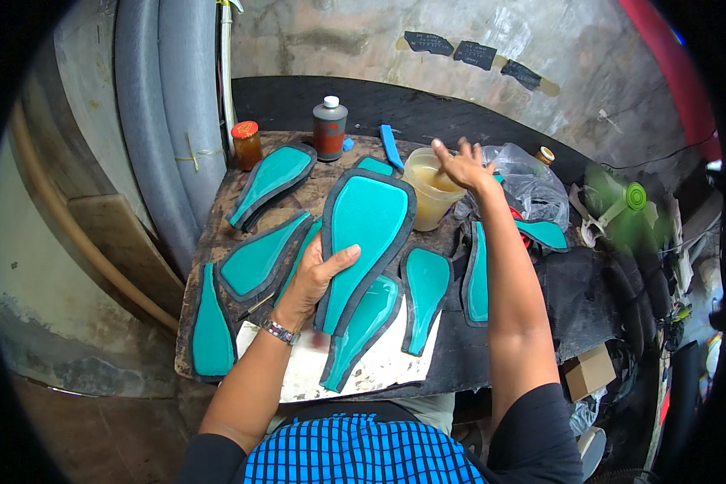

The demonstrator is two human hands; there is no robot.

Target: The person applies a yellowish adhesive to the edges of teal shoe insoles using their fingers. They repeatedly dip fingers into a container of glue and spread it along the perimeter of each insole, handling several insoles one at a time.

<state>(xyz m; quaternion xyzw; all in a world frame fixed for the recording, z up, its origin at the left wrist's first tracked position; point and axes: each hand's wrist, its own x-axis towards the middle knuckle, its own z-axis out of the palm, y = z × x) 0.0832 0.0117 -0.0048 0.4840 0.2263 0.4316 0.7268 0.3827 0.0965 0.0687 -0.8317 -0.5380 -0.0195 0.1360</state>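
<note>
Soft even daylight, faint shadows, mild sheen on glossy teal pieces (pixel 367 218), strong fisheye bending with black vignette at edges, right rim blurred, centre sharp

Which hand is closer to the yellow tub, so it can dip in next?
Right. The right hand is already over the tub, fingers spread. The left hand is busy holding up a teal sole piece, farther away.

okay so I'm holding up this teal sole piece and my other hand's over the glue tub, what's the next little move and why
Probably lower the right hand into the yellowish tub. That hand hovers open just above the rim with nothing in it, while the left hand props the teal piece up off the table, face toward you. I see no brush in either hand, so I can't tell what you'd pick up there.
</note>
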